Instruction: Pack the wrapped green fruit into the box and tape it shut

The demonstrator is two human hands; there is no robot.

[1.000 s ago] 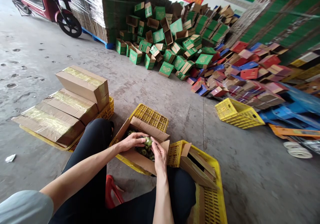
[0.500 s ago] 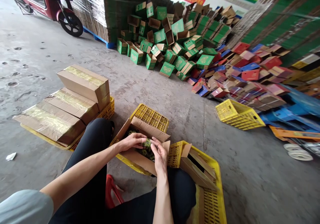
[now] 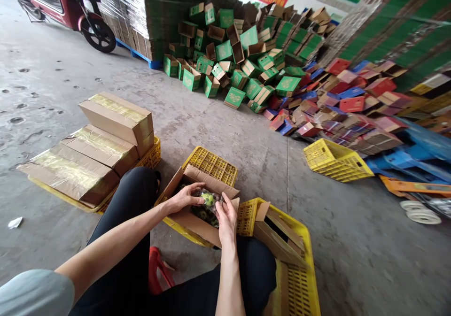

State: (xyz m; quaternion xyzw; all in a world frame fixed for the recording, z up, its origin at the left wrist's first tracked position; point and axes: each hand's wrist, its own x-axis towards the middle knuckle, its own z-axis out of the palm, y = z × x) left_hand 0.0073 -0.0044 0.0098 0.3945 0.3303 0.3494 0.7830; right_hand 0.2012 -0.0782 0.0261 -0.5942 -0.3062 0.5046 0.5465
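Between both hands is a small clear plastic pack (image 3: 209, 198) with something green and rounded in it; its exact kind does not show. My left hand (image 3: 183, 198) pinches the pack's left end. On the other end, my right hand (image 3: 227, 217) closes its thumb and fingers. Both hands are over an open cardboard box (image 3: 197, 227), its flaps spread. Inside lie several dark packs (image 3: 206, 216) with similar green contents, partly hidden by the hands. A yellow plastic crate (image 3: 213, 165) is under the box and shows at its sides.
Taped cartons (image 3: 75, 168) sit in a crate to the left. At right, another yellow crate (image 3: 308, 269) holds an open carton (image 3: 278, 238). A red stool (image 3: 158, 271) is between my legs. Heaped green boxes (image 3: 234, 97), red and blue boxes (image 3: 352, 104) and a scooter (image 3: 70, 11) stand farther off.
The plastic pack is lifted slightly and turned, so its green content shows more plainly. My right hand has shifted a little to the right along its end.
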